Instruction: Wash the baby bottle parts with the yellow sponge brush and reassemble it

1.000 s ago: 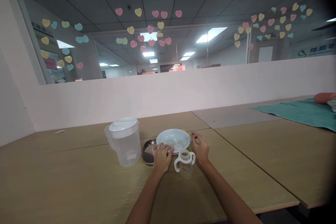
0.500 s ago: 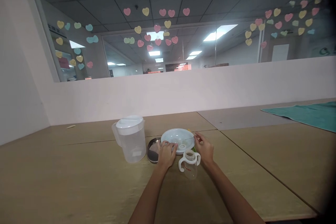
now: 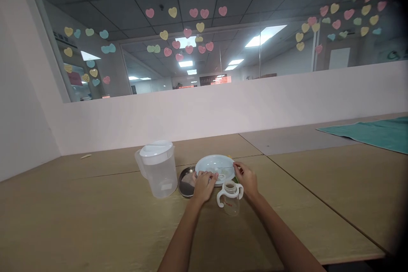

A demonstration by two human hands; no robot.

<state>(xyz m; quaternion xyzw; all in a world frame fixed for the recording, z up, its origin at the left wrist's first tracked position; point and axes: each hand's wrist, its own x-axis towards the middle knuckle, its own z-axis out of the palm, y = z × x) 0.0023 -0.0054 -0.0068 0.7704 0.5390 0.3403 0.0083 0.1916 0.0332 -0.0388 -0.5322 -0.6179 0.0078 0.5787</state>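
A white bowl stands on the table with clear and whitish small parts in it, too small to name. Over its near left rim curls my left hand, fingers bent and thumb at the bowl's inner edge. At the right rim my right hand pinches a thin stick that reaches out over the bowl. Just in front, between my wrists, a clear baby bottle with a white two-handled collar stands upright, without a cap. Something green shows partly between the bowl and my right hand.
Left of the bowl is a round metal dish, partly behind my left hand. A lidded plastic pitcher stands farther left. A teal cloth lies at the far right. Behind the table rises a white wall below a window.
My right hand has moved slightly left and inward along the bowl's rim with the thin stick. My left hand stays at the rim. The view has shifted a little.
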